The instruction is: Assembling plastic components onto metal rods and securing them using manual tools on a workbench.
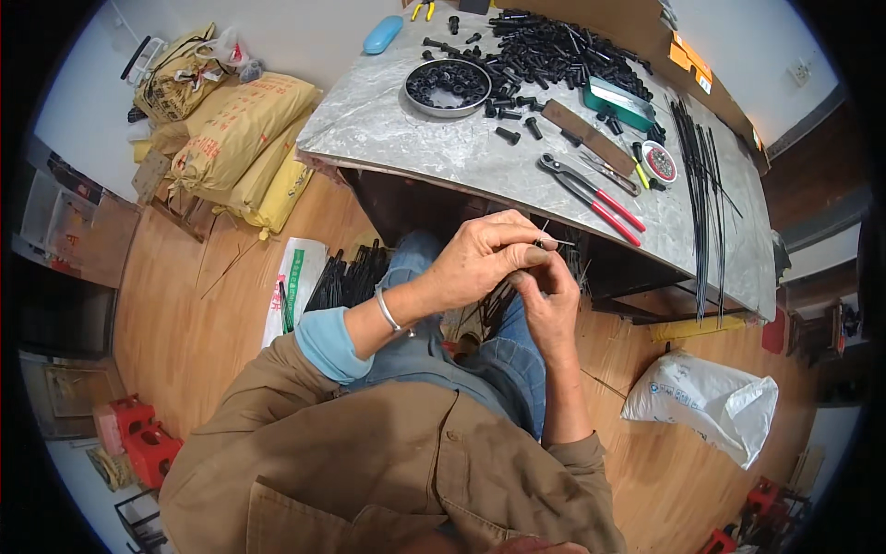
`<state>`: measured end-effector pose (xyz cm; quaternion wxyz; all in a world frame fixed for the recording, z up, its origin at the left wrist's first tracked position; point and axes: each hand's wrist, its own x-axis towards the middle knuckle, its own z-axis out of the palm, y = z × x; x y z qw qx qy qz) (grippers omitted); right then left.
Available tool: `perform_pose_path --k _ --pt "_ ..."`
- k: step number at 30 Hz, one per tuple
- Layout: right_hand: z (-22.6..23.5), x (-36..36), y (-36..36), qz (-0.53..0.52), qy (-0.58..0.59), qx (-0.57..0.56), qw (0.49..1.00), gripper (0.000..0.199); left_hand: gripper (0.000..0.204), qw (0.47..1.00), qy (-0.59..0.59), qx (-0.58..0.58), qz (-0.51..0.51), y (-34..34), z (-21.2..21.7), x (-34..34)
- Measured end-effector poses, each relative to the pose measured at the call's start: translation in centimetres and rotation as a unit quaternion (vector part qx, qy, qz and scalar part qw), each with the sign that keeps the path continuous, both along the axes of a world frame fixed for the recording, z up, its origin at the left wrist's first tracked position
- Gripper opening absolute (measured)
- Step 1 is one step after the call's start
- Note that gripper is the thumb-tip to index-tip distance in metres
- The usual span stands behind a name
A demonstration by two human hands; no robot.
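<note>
In front of the table edge, above my lap, both hands meet with the fingertips close together. My left hand (484, 254), a bangle at its wrist, pinches a thin, short wire-like piece (564, 242) whose end sticks out past the fingers. My right hand (551, 309) has its thumb and fingers closed just below, against the left fingertips. What lies between the right fingers is hidden. Nearest on the grey table (406, 152) are red-handled pincers (595, 198), a rusty flat metal bar (588, 137) and slim metal tweezers-like tool (611, 173).
A heap of black bolt-like parts (563, 55) covers the table's back, beside a round metal dish (448, 111) of black rings. Long black rods (701, 194) overhang the right edge. Stacked yellow sacks (245, 129) stand left; a white sack (701, 402) lies right. Black rods (351, 277) stand near my legs.
</note>
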<state>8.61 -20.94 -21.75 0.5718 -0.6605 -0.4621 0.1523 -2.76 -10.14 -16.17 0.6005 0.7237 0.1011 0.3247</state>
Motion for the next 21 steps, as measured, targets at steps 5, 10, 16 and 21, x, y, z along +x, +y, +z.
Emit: perform_pose_path --k 5,10,16,21 --pt "2.4 -0.3 0.1 -0.001 0.023 -0.027 0.999 0.009 0.018 0.998 0.025 0.053 -0.005 1.0 -0.5 -0.1" --pt "1.6 -0.3 -0.2 -0.03 0.026 -0.055 0.998 0.011 0.018 0.994 0.082 -0.058 -0.04 1.8 -0.9 -0.3" --pt "3.0 -0.3 -0.5 0.036 0.217 -0.017 0.975 0.01 0.026 0.978 0.063 -0.076 -0.182 2.3 -0.6 -0.1" --pt "2.3 0.6 -0.3 0.109 0.285 0.025 0.952 0.01 0.019 0.962 0.089 -0.115 -0.23 3.6 0.3 0.1"
